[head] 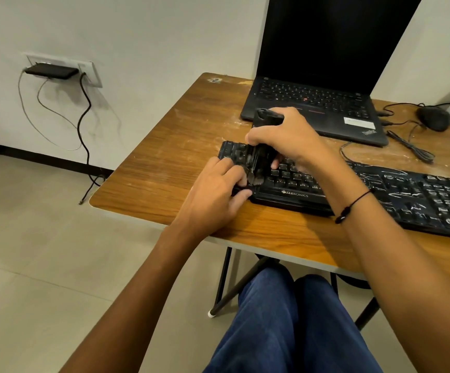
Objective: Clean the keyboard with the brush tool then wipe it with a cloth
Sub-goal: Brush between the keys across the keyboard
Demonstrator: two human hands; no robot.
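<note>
Right hand point(286, 138) clenched round the brush tool point(259, 162), bristles down on the keyboard point(353, 195) at its left end; left hand point(215, 189), fingers together, pinning that end; keyboard's long axis runs rightward, unbrushed keys beyond; no cloth visible.

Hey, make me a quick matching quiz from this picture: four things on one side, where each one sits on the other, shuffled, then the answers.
Things:
1. brush tool
2. laptop
3. mouse
4. left hand

Places:
A. far right of the table, cable attached
B. gripped in the right hand, bristles on the keys
C. pressing on the keyboard's left end
D. behind the keyboard, lid open, screen dark

Pairs: 1-B, 2-D, 3-A, 4-C
</note>
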